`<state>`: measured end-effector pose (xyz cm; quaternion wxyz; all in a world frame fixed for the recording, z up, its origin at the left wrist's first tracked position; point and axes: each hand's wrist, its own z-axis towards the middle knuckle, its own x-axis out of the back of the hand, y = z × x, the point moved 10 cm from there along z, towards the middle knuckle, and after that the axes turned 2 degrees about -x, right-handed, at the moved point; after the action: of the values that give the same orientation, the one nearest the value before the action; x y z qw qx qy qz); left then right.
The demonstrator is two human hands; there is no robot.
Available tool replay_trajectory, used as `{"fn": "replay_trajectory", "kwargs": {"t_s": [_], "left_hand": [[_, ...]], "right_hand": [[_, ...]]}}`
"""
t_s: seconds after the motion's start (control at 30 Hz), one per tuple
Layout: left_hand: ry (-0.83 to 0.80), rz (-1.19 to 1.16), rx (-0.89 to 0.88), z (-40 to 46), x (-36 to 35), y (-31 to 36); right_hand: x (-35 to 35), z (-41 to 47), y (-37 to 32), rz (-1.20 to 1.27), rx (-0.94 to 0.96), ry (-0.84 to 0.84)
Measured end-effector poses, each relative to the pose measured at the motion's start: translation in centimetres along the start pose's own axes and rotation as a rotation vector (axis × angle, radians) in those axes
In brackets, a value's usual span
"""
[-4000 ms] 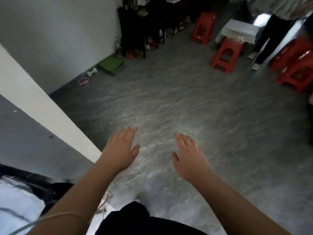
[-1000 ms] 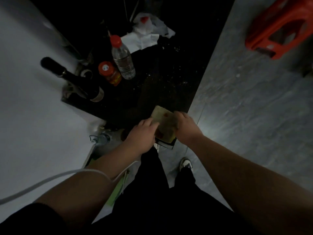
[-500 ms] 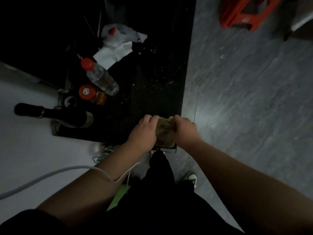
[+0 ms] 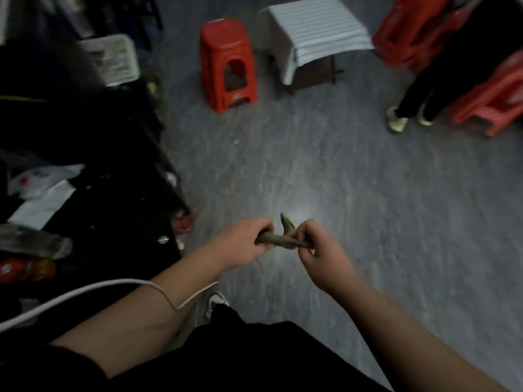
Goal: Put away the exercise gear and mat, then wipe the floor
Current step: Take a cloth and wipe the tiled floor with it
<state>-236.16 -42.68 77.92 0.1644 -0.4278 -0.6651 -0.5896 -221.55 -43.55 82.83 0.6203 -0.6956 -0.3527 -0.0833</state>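
The cloth (image 4: pixel 278 239) you hold is now twisted into a thin roll, where half a second ago it was a bunched wad pressed between your hands above the edge of the dark table. Its long axis runs left to right in front of you, level over the grey floor (image 4: pixel 368 199), and one loose corner pokes upward near the middle. Your left hand (image 4: pixel 240 241) is fisted around the left end, knuckles up; your right hand (image 4: pixel 319 250) pinches and curls around the right end, wrist bent inward. A white cable (image 4: pixel 85 292) crosses your left forearm. Your view has swung from the table to the open floor. Farther off stand a red stool (image 4: pixel 226 60) and a small table under a striped cover (image 4: pixel 317 26), and another person's legs (image 4: pixel 418 91) show at the right.
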Motion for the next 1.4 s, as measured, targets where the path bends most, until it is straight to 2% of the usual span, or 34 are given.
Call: {"fn": "replay_trajectory", "kwargs": {"t_s": [0.1,0.27,0.5,0.67,0.8,0.97,1.07,1.23,1.4], "left_hand": [[-0.076,-0.037,-0.181,3.6,-5.5,11.3],[-0.190,0.054,-0.487,7.9,-15.2,29.8],[-0.376,0.169,-0.772,10.8,-26.7,49.2],[-0.510,0.261,-0.860,13.9,-34.4,57.6],[-0.610,0.212,-0.972,16.6,-39.4,64.2],[-0.782,0.150,-1.001,20.7,-45.6,71.2],[-0.860,0.212,-1.076,22.8,-48.6,75.6],[-0.726,0.477,-1.397,24.0,-53.3,83.8],[-0.751,0.461,-1.469,23.1,-58.5,89.1]], "right_hand": [[10.2,-6.6,5.4,0.042,-0.047,0.152],[25.7,-18.5,13.7,0.038,-0.181,0.423],[38.6,-32.7,23.5,0.103,-0.397,0.816],[45.2,-40.1,29.7,0.141,-0.505,1.081],[49.7,-44.2,34.3,0.256,-0.549,1.272],[54.6,-48.4,38.1,0.352,-0.626,1.515],[57.2,-51.0,39.5,0.368,-0.680,1.634],[59.9,-54.9,41.7,0.300,-0.802,1.729],[59.6,-61.4,45.1,0.395,-0.891,1.874]]}}
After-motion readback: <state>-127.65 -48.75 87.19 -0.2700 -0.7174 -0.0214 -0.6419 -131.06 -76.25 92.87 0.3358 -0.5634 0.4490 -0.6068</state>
